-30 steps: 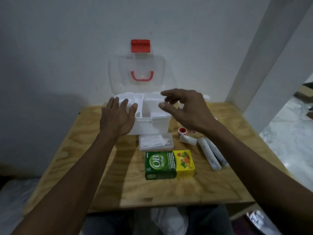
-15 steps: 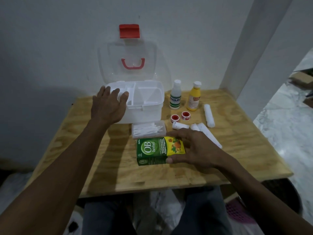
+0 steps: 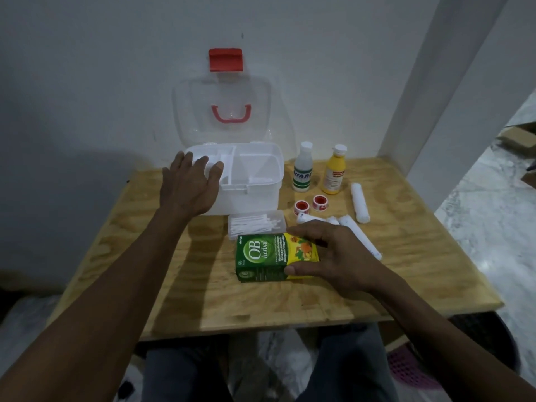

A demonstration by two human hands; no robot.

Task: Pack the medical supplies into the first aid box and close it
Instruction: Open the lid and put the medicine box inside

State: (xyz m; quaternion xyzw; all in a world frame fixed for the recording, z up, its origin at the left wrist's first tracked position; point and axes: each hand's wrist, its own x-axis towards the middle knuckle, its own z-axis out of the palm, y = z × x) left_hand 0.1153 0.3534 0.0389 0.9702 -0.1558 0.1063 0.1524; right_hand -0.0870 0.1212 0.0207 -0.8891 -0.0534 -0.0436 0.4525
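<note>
Fingers of right hand pinching the medicine carton: thumb on its near long side, index and others on the far long side, at the yellow end. Carton lies flat on tabletop, near the middle, long axis running left-right; not lifted as far as I can tell. Left hand rests open on the front-left corner of the first aid box, fingers spread, curled slightly over the rim, not gripping anything else. Box sits at the back edge of the tabletop against the wall, clear lid standing upright and open.

Key relation: box lies beyond and slightly left of the carton; right hand is nearer and already on it. Carton looks long against the box's open compartments, so fit probably depends on keeping its long axis along the box's length — judgement only.

Still out on the tabletop: cotton swab case touching the carton's far side, two tape rolls, white bottle, yellow bottle, bandage rolls toward the right edge.

Hard to see: right palm hides the carton's yellow end and part of the bandage rolls; left hand covers the box's left compartment; box contents washed out.
</note>
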